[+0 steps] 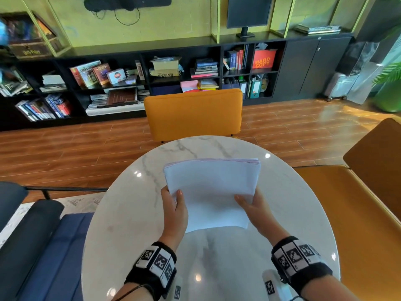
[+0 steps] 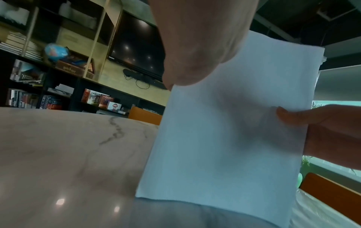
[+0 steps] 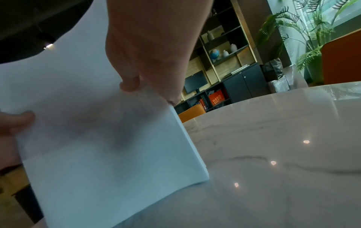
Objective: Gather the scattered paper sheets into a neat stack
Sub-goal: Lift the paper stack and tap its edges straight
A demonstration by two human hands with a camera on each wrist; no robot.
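Note:
A stack of white paper sheets [image 1: 211, 190] stands tilted on its near edge on the round marble table [image 1: 121, 213], held between both hands. My left hand [image 1: 174, 205] grips the stack's left edge, thumb on the front face. My right hand [image 1: 249, 204] grips the right edge, its thumb also on the front. In the left wrist view the paper stack [image 2: 224, 154] rises from the table, with the right hand's thumb [image 2: 293, 115] on it. The right wrist view shows the paper stack [image 3: 109, 154] with its bottom edge on the marble. The fingers behind the sheets are hidden.
An orange chair [image 1: 193, 114] stands at the table's far side and an orange bench [image 1: 364, 213] to the right. A dark blue seat [image 1: 50, 246] is at the left. Bookshelves [image 1: 130, 83] line the far wall across the wooden floor.

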